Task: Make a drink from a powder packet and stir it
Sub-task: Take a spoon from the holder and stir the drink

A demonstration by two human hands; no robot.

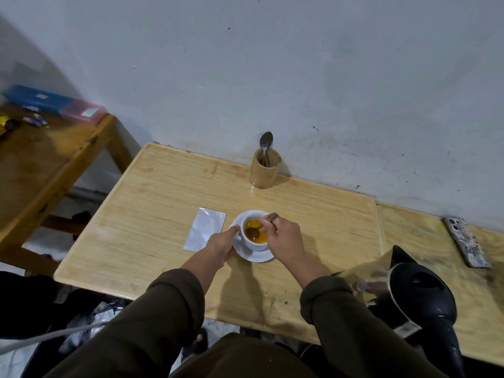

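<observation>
A white cup (252,245) of orange-yellow drink stands on a white saucer (259,257) in the middle of the light wooden table (163,214). My left hand (221,245) grips the cup's handle and the saucer's left edge. My right hand (283,240) pinches the handle of a spoon (256,231) whose bowl dips into the drink. A silvery powder packet (205,232) lies flat on the table just left of the saucer.
A wooden holder (264,173) with a spoon stands at the back by the wall. A black electric kettle (420,290) sits at the right near edge. A phone (466,242) lies far right. A darker side table (41,165) with boxes is at the left.
</observation>
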